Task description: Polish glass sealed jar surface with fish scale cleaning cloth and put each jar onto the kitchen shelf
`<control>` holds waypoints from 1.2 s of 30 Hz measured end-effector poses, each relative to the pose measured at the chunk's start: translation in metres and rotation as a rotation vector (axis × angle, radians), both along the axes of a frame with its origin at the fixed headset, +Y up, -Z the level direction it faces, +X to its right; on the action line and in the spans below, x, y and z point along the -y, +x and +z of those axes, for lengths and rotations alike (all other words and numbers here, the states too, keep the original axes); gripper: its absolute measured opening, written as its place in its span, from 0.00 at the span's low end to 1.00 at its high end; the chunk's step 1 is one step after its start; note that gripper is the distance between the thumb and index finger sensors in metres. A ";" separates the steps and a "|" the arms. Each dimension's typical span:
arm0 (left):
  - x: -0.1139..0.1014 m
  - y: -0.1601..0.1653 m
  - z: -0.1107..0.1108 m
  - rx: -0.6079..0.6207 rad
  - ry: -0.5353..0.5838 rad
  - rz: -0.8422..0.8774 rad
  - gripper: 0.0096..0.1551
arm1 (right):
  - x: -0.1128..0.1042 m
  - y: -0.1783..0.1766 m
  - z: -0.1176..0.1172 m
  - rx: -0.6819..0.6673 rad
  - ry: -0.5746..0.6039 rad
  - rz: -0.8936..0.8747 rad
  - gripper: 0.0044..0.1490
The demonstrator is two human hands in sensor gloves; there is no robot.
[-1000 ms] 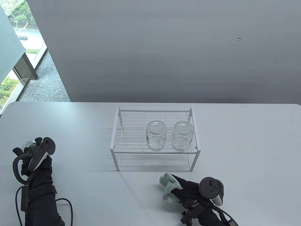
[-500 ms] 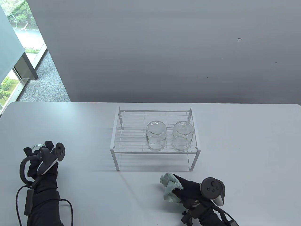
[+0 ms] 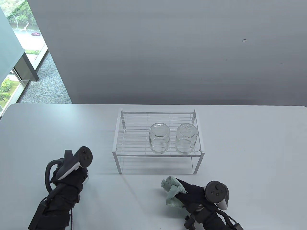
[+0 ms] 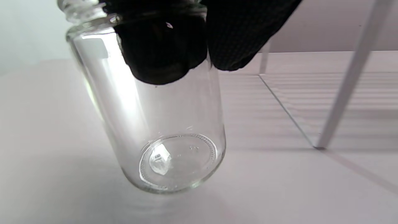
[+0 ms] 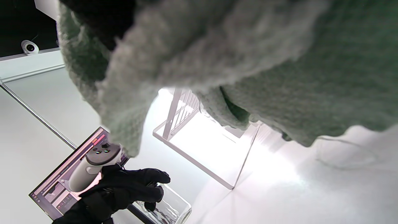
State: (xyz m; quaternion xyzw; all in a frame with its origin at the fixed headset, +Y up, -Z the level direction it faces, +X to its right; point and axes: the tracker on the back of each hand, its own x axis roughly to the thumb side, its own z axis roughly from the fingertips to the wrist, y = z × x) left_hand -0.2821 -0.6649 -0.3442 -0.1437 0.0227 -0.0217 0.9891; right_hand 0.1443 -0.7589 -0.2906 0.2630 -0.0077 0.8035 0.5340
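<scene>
Rightward toward the shelf (image 3: 158, 153) has come the left hand (image 3: 72, 175) — fingers curled around a jar (image 4: 155, 124) hanging beneath it.

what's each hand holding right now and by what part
Left hand grips a clear glass jar round its upper body, near the neck. Right hand holds a bunched pale green cloth in its fingers.

Grey wall (image 3: 168, 48), left window (image 3: 14, 36), grey carpet (image 3: 45, 83)

Pale green cloth (image 3: 173, 194), clear glass jars (image 3: 159, 140), white wire shelf (image 3: 133, 134)
</scene>
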 end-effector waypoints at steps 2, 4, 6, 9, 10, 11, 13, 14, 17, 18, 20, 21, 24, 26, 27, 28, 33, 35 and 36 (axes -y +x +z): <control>-0.003 0.017 0.010 0.056 -0.056 0.048 0.35 | 0.000 0.000 0.000 0.002 0.001 -0.004 0.35; -0.005 0.033 0.018 0.123 -0.098 0.119 0.34 | 0.000 0.001 0.000 0.014 0.005 -0.012 0.35; -0.003 0.046 0.024 0.188 -0.117 0.206 0.33 | 0.000 0.001 -0.001 0.025 0.009 -0.022 0.35; 0.001 0.065 0.031 0.265 -0.133 0.382 0.33 | -0.001 0.004 -0.001 0.072 0.025 -0.046 0.35; 0.002 0.071 0.033 0.287 -0.143 0.444 0.33 | -0.001 0.005 -0.001 0.088 0.025 -0.056 0.35; 0.004 0.076 0.034 0.310 -0.152 0.517 0.33 | -0.001 0.006 -0.001 0.099 0.023 -0.066 0.35; 0.009 0.087 0.034 0.339 -0.170 0.663 0.32 | 0.000 0.009 -0.001 0.127 0.019 -0.098 0.35; 0.011 0.095 0.035 0.353 -0.163 0.733 0.32 | -0.001 0.010 -0.001 0.142 0.019 -0.113 0.35; 0.018 0.113 0.035 0.381 -0.064 0.824 0.30 | -0.003 0.013 -0.001 0.167 0.033 -0.136 0.36; 0.021 0.118 0.035 0.375 -0.038 0.849 0.30 | -0.004 0.013 -0.001 0.176 0.040 -0.139 0.36; 0.027 0.128 0.035 0.358 0.000 0.903 0.29 | -0.006 0.016 -0.001 0.202 0.060 -0.147 0.36; 0.031 0.132 0.035 0.353 0.011 0.940 0.29 | -0.007 0.016 0.000 0.209 0.074 -0.155 0.36; 0.042 0.144 0.036 0.310 -0.003 1.076 0.26 | -0.010 0.017 0.001 0.237 0.118 -0.175 0.36; 0.051 0.151 0.037 0.280 -0.029 1.159 0.25 | -0.014 0.015 0.002 0.236 0.184 -0.140 0.36; 0.055 0.154 0.038 0.273 -0.040 1.186 0.24 | -0.015 0.014 0.002 0.231 0.215 -0.116 0.36; 0.058 0.155 0.038 0.268 -0.048 1.201 0.24 | -0.016 0.013 0.003 0.225 0.233 -0.102 0.36; 0.082 0.158 0.042 0.182 -0.129 1.434 0.22 | -0.019 0.002 0.005 0.179 0.278 -0.075 0.36; 0.087 0.156 0.043 0.153 -0.152 1.500 0.22 | -0.019 -0.004 0.005 0.157 0.298 -0.047 0.36; 0.089 0.155 0.043 0.149 -0.165 1.533 0.23 | -0.019 -0.008 0.005 0.139 0.311 -0.017 0.37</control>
